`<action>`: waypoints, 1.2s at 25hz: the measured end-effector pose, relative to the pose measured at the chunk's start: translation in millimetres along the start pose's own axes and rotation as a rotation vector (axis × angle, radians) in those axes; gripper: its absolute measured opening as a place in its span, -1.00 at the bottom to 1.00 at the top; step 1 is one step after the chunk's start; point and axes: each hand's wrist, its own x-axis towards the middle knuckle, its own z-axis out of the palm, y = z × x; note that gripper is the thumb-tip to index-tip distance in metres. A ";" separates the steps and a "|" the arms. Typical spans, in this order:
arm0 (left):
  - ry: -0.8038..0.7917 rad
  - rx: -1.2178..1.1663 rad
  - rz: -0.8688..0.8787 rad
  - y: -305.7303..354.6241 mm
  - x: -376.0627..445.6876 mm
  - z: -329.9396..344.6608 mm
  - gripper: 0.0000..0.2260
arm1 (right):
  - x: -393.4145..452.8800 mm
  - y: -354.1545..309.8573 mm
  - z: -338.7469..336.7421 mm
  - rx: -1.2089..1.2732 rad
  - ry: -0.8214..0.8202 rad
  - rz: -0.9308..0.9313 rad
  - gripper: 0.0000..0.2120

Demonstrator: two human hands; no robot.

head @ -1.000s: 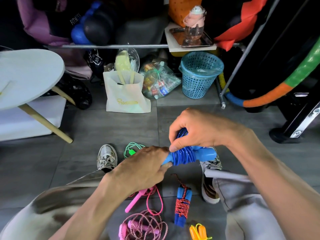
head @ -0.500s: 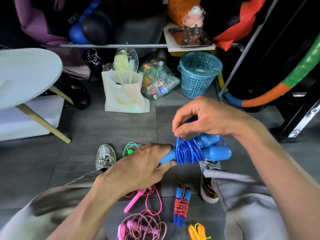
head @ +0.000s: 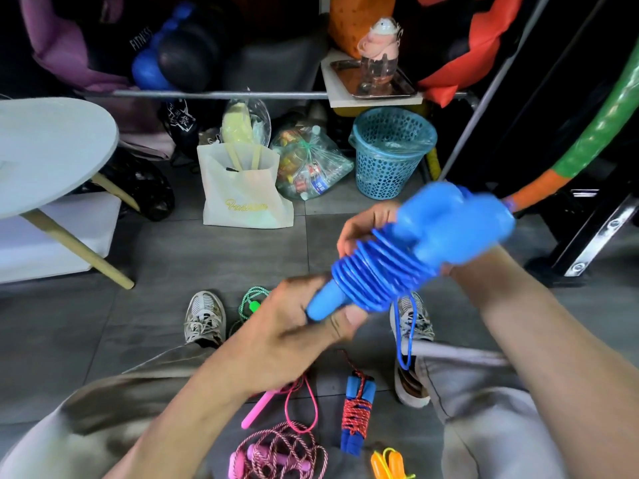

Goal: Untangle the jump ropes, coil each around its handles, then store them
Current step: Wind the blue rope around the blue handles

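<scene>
Nearest the camera, at six o'clock on the grey tiled floor (head: 121, 326), lie the other ropes: an orange-handled rope (head: 389, 464), a pink rope (head: 276, 454) in a loose tangle, a pink-handled rope (head: 266, 407) stretched out, and a red rope coiled on blue handles (head: 356, 409). Just above them, at centre, the left hand (head: 294, 340) grips the lower end of the blue jump rope (head: 383, 271), thumb and fingers curled round the handle tip. Blue cord is wound in tight turns about both handles, which tilt toward two o'clock, their thick ends blurred. A loose loop of the cord hangs down over the right knee. The right hand (head: 366, 229) sits behind the coil with its fingers curled against it; the bundle hides most of the hand. Between the two shoes, at seven o'clock of the hands, a green rope (head: 252, 302) lies on the tiles. Farther off, at twelve o'clock, stand a white tote bag (head: 242, 191), a clear plastic bag (head: 307, 164) and a blue basket (head: 390, 153). A round white table (head: 48, 150) fills nine o'clock.
</scene>
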 end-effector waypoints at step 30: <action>0.294 -0.111 -0.354 4.5 26.4 -17.6 -0.66 | 6.7 -58.3 98.0 -0.129 0.106 -0.365 -0.78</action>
